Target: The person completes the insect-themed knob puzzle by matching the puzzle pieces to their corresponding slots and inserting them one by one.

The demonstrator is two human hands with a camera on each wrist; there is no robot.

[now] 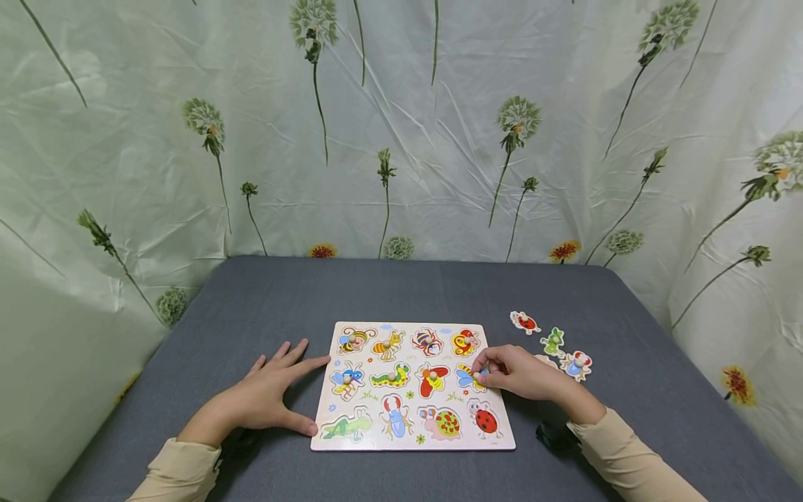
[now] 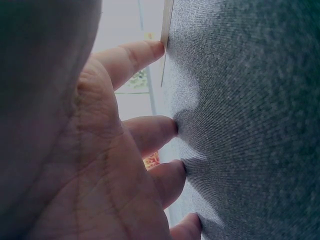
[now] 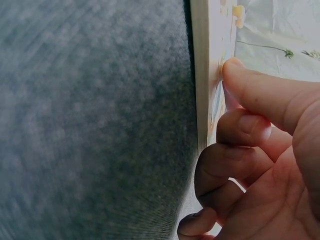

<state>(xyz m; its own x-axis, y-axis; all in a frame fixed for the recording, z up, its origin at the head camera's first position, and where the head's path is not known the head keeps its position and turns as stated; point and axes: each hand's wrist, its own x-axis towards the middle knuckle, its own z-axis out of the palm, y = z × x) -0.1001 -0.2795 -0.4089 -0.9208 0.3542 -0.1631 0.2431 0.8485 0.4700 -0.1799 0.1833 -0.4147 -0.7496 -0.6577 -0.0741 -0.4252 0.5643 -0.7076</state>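
Note:
A wooden peg puzzle board (image 1: 408, 440) with insect pictures lies on the table. My left hand (image 1: 266, 397) is spread at its left side, thumb and index fingertip touching the edge; the other fingertips (image 2: 167, 129) rest on the cloth. At the right end of the middle row, my right hand (image 1: 523, 373) pinches a blue-winged insect puzzle piece (image 1: 465, 376) between thumb (image 3: 250, 82) and index finger. The piece lies over its place on the board, its knob mostly hidden. Knobbed pieces sit in the upper two rows, such as the caterpillar piece (image 1: 392, 376). The bottom row shows pictures without knobs.
Loose pieces lie right of the board: a ladybug piece (image 1: 525, 322), a green grasshopper piece (image 1: 553, 341) and a blue beetle piece (image 1: 576, 365). Another is partly hidden behind my right hand. Dark grey cloth (image 1: 401, 289) covers the table; a flowered curtain (image 1: 439, 160) hangs behind.

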